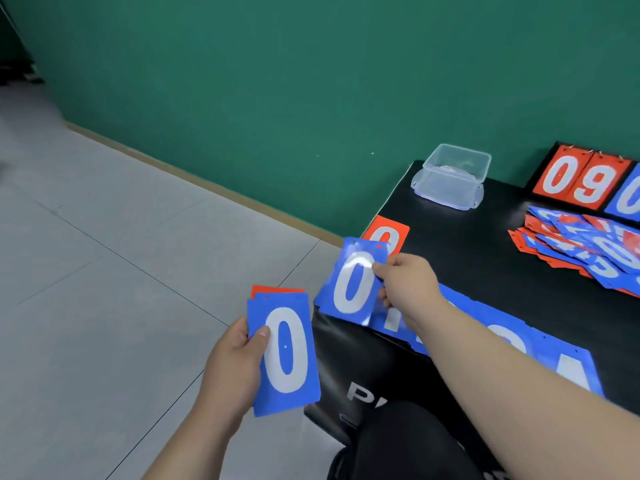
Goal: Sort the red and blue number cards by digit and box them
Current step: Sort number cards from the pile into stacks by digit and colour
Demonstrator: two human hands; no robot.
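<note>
My left hand (pixel 232 362) grips a small stack of cards off the table's left side; a blue 0 card (pixel 284 351) is on top, with red cards showing behind it. My right hand (pixel 405 282) pinches another blue 0 card (pixel 353 282) by its right edge, just over the table's left corner. A red 0 card (pixel 389 233) lies on the table behind it. A row of blue cards (pixel 512 337) lies along the near edge under my right forearm. A clear plastic box (pixel 452 176) stands at the table's back left.
The black table (pixel 485 244) carries a loose heap of red and blue cards (pixel 588 247) at the right. A flip scoreboard (pixel 585 181) showing red 0 and 9 stands at the back right. Grey tiled floor and a green wall lie to the left.
</note>
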